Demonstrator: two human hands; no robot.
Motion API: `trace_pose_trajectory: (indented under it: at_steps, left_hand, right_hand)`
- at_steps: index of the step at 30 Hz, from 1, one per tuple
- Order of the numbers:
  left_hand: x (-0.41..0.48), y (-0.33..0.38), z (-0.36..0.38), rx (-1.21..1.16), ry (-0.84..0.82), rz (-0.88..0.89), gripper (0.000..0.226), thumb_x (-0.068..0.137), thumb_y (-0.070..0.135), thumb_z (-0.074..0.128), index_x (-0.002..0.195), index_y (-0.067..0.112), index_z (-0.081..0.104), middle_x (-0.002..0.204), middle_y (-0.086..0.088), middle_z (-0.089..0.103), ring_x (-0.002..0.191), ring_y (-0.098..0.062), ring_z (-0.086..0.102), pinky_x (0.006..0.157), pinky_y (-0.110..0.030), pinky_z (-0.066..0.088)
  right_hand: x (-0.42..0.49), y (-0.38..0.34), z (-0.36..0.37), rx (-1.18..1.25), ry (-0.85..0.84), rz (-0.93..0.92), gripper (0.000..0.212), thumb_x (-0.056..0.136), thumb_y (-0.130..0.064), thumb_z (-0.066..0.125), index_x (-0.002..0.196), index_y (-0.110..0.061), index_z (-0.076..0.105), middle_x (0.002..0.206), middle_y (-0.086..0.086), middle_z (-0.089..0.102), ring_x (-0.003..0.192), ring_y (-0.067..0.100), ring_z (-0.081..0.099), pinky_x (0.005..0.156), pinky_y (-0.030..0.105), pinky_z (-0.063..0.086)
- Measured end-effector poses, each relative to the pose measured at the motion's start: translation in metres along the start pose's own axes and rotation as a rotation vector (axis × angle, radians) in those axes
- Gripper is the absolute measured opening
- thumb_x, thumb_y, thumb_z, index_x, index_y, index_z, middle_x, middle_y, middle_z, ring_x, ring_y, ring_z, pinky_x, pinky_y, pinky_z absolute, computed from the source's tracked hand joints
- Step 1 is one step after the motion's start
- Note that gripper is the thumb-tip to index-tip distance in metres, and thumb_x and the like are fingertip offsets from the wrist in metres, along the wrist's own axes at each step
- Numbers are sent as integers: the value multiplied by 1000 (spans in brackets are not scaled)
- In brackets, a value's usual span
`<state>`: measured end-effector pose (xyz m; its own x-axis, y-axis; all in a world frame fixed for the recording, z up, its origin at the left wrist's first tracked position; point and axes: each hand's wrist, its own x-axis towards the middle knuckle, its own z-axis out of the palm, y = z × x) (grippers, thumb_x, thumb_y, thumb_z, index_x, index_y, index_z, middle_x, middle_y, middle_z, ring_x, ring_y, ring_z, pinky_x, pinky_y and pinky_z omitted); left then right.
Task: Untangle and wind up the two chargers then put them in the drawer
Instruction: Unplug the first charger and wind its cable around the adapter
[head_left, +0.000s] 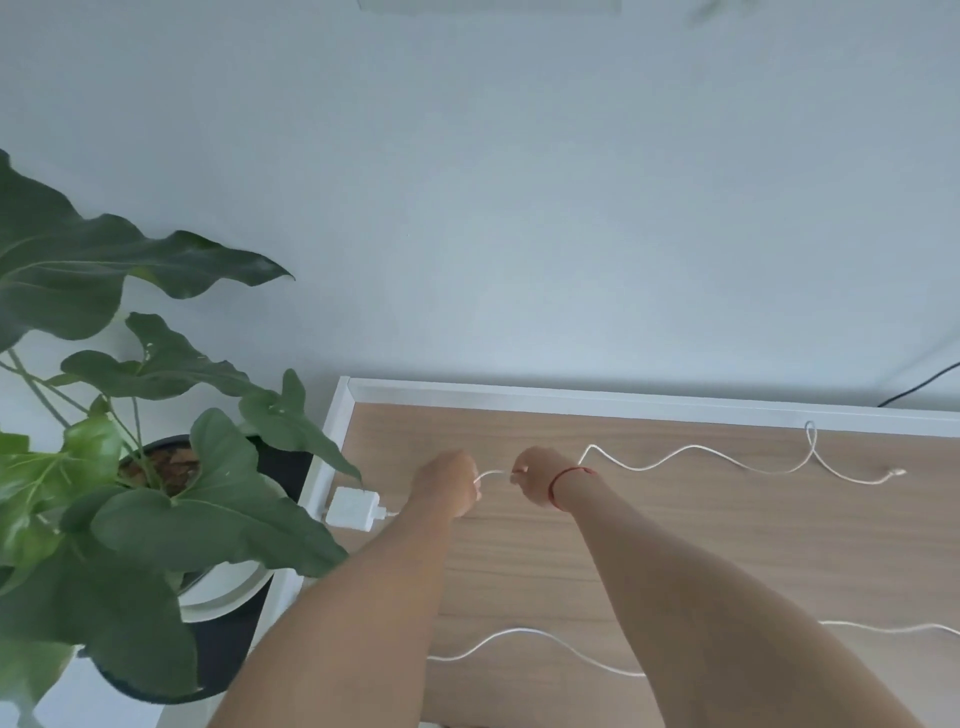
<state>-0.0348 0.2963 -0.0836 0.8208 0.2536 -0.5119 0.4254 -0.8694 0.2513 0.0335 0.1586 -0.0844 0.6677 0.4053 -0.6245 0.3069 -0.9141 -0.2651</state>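
Gripping a short stretch of the white cable (491, 474) between them, the left hand (448, 480) and right hand (535, 475) met at the middle of the frame, the fingers of each curled closed round the cord. Its plug (353, 508) lay just left of the left hand, at the left edge of the desk (675, 545) and under the leaves of the plant (156, 467). A hard tug could probably have dragged the plug off that edge or caught it in a leaf. To the right the cord ran in waves to a small loop (810, 436) near the back rim, and pulling fast might have cinched that into a knot. The second cable (519, 635) lay apart at the bottom of the frame, where careless sweeping could have tangled the two. No drawer showed.
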Motion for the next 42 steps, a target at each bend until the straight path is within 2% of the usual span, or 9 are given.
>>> trace_pose_trajectory:
  at_steps: [4,9,12,17,23,27,31,37,42]
  left_hand:
    - [5,22,-2,70,45,25,17,92,20,59,99,9,69,102,-10,69,97,-32,66,75,-32,48]
    - [10,4,0,154,51,-68,19,89,9,58,101,13,72,102,-6,70,98,-28,67,78,-32,51]
    - [9,5,4,175,52,-89,22,90,9,57,107,15,69,109,-5,69,103,-28,66,84,-34,52]
    - [7,57,16,39,48,23,38,93,26,58,131,21,57,135,-4,57,126,-25,52,102,-34,40]
    - [4,125,28,20,126,10,16,90,20,57,91,16,72,95,-8,72,95,-30,67,74,-28,42]
    - [10,138,31,109,213,-183,27,90,4,50,103,15,72,105,-6,71,101,-28,66,85,-31,46]
    - [16,153,41,170,201,-282,27,91,3,51,108,15,69,112,-5,68,108,-27,64,90,-33,45]
    - [23,228,54,80,204,-155,18,92,15,57,106,18,68,110,-5,69,108,-28,64,87,-31,45]
    - [28,268,58,62,212,-4,17,91,14,55,95,16,71,104,-2,71,103,-28,64,86,-32,45]
  right_hand:
    - [-2,2,6,-26,12,-27,28,96,-20,46,106,-12,70,114,8,67,105,30,62,85,36,49]
    - [-23,52,-23,-45,77,36,35,98,-35,45,108,-12,70,114,5,67,108,28,60,96,35,42]
    - [-30,83,-31,-41,92,89,36,99,-34,44,110,-10,69,114,7,68,108,28,61,93,33,43]
    - [-21,83,-24,29,59,-1,31,99,-25,42,76,-11,58,100,11,66,100,30,63,77,32,44]
    - [-18,105,-31,91,47,-102,29,99,-24,42,102,-9,67,112,10,66,107,30,61,89,35,48]
    - [-21,164,-49,113,66,-110,30,99,-28,46,109,-10,68,116,9,66,111,28,60,95,36,47]
    - [-26,225,-57,81,89,-45,29,98,-25,47,109,-10,69,117,10,66,111,29,60,95,36,47]
    - [-25,240,-59,109,110,-90,27,97,-19,45,103,-9,69,112,11,68,107,32,61,92,36,49]
    - [-25,243,-62,111,98,-129,30,98,-10,41,112,-8,67,118,10,65,111,30,60,95,38,49]
